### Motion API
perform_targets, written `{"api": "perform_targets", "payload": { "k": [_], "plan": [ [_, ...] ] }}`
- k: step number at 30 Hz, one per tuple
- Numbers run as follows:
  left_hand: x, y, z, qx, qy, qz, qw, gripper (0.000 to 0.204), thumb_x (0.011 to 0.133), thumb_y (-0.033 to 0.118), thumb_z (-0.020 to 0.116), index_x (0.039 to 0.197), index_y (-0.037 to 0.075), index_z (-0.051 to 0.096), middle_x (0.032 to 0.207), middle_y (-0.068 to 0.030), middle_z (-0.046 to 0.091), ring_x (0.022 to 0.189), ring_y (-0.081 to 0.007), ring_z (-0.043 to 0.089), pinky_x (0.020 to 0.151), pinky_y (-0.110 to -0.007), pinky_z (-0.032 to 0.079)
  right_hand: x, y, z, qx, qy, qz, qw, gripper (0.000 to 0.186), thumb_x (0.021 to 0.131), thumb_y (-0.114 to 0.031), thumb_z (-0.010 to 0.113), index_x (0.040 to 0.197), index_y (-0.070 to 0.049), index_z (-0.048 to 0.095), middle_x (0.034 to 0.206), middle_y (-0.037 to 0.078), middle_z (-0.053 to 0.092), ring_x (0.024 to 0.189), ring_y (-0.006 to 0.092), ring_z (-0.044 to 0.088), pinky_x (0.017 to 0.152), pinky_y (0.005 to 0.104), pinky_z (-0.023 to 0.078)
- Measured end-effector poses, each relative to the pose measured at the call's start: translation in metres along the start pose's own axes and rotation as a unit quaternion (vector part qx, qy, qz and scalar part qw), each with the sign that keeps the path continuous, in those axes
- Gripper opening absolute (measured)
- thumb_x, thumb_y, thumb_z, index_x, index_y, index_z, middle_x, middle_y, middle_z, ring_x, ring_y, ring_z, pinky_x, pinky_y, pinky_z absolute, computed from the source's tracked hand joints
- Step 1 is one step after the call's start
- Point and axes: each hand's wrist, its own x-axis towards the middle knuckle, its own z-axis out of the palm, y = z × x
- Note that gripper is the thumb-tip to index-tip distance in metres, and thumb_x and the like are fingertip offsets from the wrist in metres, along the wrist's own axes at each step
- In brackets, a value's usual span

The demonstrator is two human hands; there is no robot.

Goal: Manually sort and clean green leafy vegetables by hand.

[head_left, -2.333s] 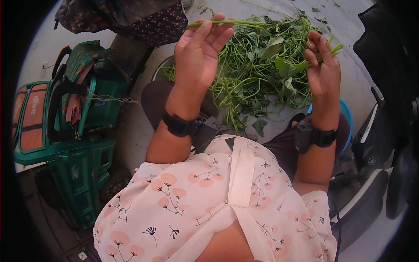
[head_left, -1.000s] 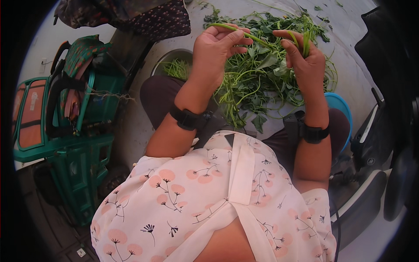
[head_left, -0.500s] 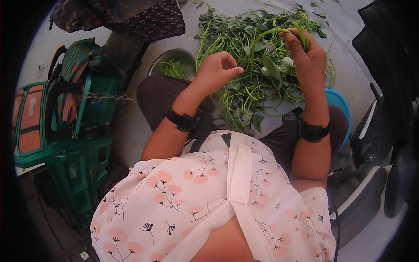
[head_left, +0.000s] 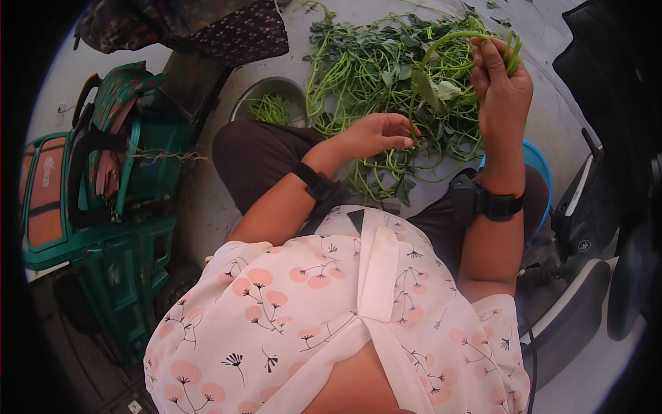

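Note:
My right hand (head_left: 507, 86) is closed around several green stems, held up over the right side of a heap of leafy vines (head_left: 372, 76). From its fingers one long stem (head_left: 429, 52) arches to the left and hangs down, with leaves beside it. My left hand (head_left: 376, 133) is at the lower end of that stem, thumb and fingertips closed on it. A metal bowl (head_left: 301, 93) holding cut green stems (head_left: 271, 110) stands to the left of the heap, beyond my left knee.
A blue basin (head_left: 541, 165) is partly hidden behind my right knee. Green plastic seating or a frame with orange panels (head_left: 48, 172) stands at the left. Dark patterned cloth (head_left: 238, 31) hangs at the upper left. Black and white equipment (head_left: 586, 241) stands at the right.
My right hand has moved right with the stems. My left hand has moved right and slightly down, from beside the hanging stem to its lower end.

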Motion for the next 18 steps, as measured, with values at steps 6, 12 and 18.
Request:
{"api": "perform_targets", "payload": {
  "k": [6, 12, 18],
  "plan": [
    [-0.011, 0.018, 0.002, -0.088, -0.062, 0.023, 0.994, 0.020, 0.095, 0.023, 0.060, 0.104, 0.005, 0.060, 0.108, -0.0052, 0.065, 0.105, -0.0157, 0.059, 0.093, -0.031, 0.046, 0.010, -0.006, -0.012, 0.054, 0.029, -0.009, 0.998, 0.017, 0.092, -0.012, 0.063, 0.100, 0.003, 0.065, 0.081, 0.003, 0.062, 0.061, 0.0041, 0.049, 0.050, 0.0155, 0.036],
    [-0.033, 0.040, -0.026, -0.194, 0.001, 0.034, 0.980, 0.023, 0.096, 0.022, 0.058, 0.109, 0.005, 0.051, 0.094, -0.0078, 0.065, 0.090, -0.0201, 0.063, 0.085, -0.032, 0.049, 0.020, -0.014, -0.025, 0.050, 0.077, -0.032, 0.995, 0.020, 0.093, -0.011, 0.061, 0.105, 0.006, 0.063, 0.083, 0.004, 0.060, 0.057, 0.0040, 0.040, 0.047, 0.0183, 0.028],
    [-0.040, 0.082, -0.046, -0.166, 0.193, 0.191, 0.948, 0.035, 0.091, 0.005, 0.062, 0.121, -0.003, 0.047, 0.090, -0.0105, 0.064, 0.078, -0.0164, 0.063, 0.068, -0.027, 0.052, 0.026, -0.019, -0.035, -0.016, 0.135, -0.044, 0.990, 0.025, 0.093, -0.006, 0.060, 0.115, 0.008, 0.063, 0.096, 0.011, 0.062, 0.062, 0.0045, 0.039, 0.048, 0.0206, 0.027]
  ]
}}
